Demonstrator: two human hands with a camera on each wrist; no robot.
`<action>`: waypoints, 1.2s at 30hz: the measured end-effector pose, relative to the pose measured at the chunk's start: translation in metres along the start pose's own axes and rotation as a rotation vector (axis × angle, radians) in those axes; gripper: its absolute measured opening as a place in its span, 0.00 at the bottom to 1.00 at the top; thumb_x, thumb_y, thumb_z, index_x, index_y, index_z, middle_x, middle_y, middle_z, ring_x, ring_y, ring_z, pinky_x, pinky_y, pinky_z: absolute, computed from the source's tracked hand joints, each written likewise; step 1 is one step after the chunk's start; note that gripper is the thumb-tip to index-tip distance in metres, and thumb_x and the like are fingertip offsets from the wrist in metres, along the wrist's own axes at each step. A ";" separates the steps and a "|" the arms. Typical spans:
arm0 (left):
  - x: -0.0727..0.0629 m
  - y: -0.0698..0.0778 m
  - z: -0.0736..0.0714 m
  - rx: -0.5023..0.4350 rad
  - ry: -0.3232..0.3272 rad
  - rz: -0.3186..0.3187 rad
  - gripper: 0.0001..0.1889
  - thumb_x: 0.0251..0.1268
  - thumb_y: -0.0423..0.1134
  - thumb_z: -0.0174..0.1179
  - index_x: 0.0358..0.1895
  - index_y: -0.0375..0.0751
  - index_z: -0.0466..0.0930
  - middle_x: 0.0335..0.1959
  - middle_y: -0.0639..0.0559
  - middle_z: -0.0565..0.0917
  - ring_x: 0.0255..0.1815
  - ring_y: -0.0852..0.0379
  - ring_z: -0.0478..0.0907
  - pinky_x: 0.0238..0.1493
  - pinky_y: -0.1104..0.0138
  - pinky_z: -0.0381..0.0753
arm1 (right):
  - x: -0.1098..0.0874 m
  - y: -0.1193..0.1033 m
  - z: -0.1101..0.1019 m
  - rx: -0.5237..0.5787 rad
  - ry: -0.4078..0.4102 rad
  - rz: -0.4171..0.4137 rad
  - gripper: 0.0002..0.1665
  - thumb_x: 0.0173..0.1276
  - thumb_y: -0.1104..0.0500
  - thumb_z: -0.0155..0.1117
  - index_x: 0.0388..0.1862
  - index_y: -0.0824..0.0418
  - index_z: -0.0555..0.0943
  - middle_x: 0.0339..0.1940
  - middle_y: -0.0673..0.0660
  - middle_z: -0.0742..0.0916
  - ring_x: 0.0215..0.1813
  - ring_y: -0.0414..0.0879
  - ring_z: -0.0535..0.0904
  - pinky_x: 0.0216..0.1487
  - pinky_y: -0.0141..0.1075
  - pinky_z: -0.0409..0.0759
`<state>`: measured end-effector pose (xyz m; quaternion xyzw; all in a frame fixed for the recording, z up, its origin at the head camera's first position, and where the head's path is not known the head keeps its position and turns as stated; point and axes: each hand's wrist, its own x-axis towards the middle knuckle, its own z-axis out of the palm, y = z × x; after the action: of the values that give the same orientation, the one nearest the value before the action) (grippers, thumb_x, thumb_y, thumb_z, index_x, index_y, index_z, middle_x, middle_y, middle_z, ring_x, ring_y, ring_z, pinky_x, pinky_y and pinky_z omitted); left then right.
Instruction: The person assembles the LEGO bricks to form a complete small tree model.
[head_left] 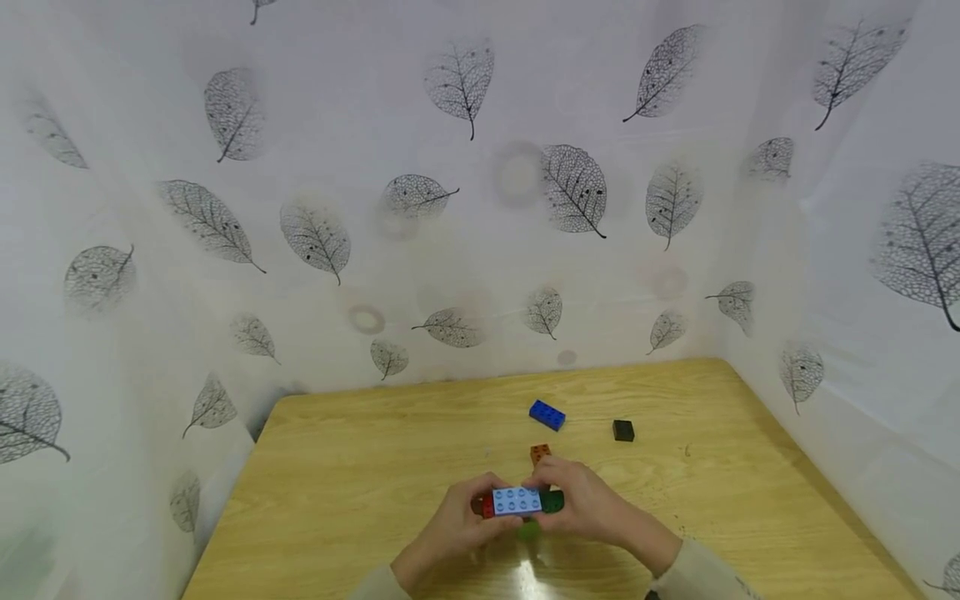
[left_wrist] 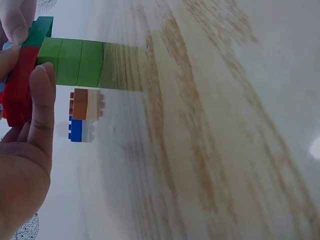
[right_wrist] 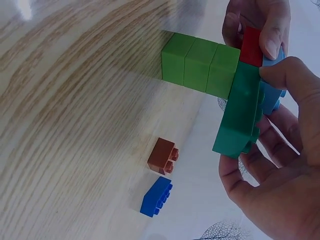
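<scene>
Brick build: the light blue brick (head_left: 517, 501), studs up, lies across the top, well toward the near side of the counter (head_left: 337, 467). Below it, the red brick (right_wrist: 251, 46) takes the left end and the dark green brick (right_wrist: 240, 112) the right; under these is a light green column (left_wrist: 70, 62), its foot appearing to meet the counter.
Left hand (head_left: 461, 512): fingers and thumb nearly together, pinching the red brick at the left end of the light blue brick.
Right hand (head_left: 588, 504): fingers bent, thumb opposite, gripping the dark green brick at the right end of the light blue brick.
Counter edges: the far edge runs well beyond the light blue brick, along the leaf-print curtain (head_left: 480, 275); both side edges are well apart from it.
Room: wood-grain surface stretches wide to the left and right of the light blue brick.
Loose bricks: orange-brown brick (head_left: 540, 452) just beyond the light blue brick, closest to the right fingers and partly covered by them from above; blue brick (head_left: 547, 414) farther beyond; black brick (head_left: 623, 430) beyond and right.
Head view only: the black brick, and all eight light blue studs.
Wrist views: three column sections stand out plainly; from the head they are a green blur.
</scene>
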<state>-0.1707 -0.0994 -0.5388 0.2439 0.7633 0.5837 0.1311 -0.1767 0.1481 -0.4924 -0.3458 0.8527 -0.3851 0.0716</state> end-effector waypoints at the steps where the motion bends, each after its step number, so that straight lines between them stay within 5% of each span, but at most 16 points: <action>1: 0.000 0.000 0.000 0.000 0.001 -0.001 0.14 0.64 0.45 0.71 0.50 0.50 0.82 0.42 0.54 0.84 0.34 0.60 0.83 0.33 0.68 0.84 | 0.000 0.000 0.000 0.000 0.002 -0.003 0.17 0.61 0.58 0.74 0.49 0.49 0.83 0.41 0.40 0.80 0.40 0.37 0.77 0.41 0.32 0.79; 23: 0.000 -0.005 0.005 -0.106 -0.037 0.013 0.17 0.69 0.38 0.66 0.58 0.50 0.77 0.41 0.52 0.83 0.28 0.62 0.82 0.29 0.67 0.84 | -0.001 0.004 -0.001 0.014 0.005 -0.018 0.17 0.62 0.57 0.74 0.50 0.47 0.84 0.41 0.39 0.81 0.39 0.37 0.77 0.39 0.32 0.79; 28: -0.001 -0.006 0.006 -0.105 -0.035 0.030 0.18 0.68 0.36 0.66 0.59 0.49 0.77 0.40 0.50 0.84 0.27 0.62 0.82 0.27 0.66 0.84 | -0.006 0.005 -0.004 0.024 0.006 0.008 0.22 0.66 0.49 0.72 0.59 0.45 0.82 0.48 0.41 0.84 0.46 0.38 0.79 0.45 0.35 0.79; 31: -0.001 -0.006 0.006 -0.095 -0.030 0.034 0.18 0.67 0.38 0.67 0.59 0.49 0.77 0.39 0.48 0.84 0.26 0.61 0.83 0.27 0.66 0.84 | -0.009 0.011 -0.010 0.020 0.054 0.050 0.29 0.67 0.41 0.71 0.66 0.41 0.77 0.54 0.41 0.83 0.52 0.40 0.79 0.48 0.41 0.79; 36: -0.001 -0.006 0.006 -0.063 -0.009 0.016 0.19 0.66 0.41 0.69 0.58 0.51 0.78 0.42 0.51 0.84 0.29 0.60 0.83 0.29 0.66 0.84 | -0.015 0.034 -0.032 -0.072 0.260 0.094 0.30 0.67 0.42 0.71 0.66 0.44 0.77 0.59 0.45 0.83 0.52 0.44 0.79 0.45 0.44 0.79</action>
<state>-0.1682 -0.0962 -0.5465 0.2484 0.7418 0.6075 0.1375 -0.1964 0.1931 -0.4961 -0.2548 0.8833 -0.3920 -0.0338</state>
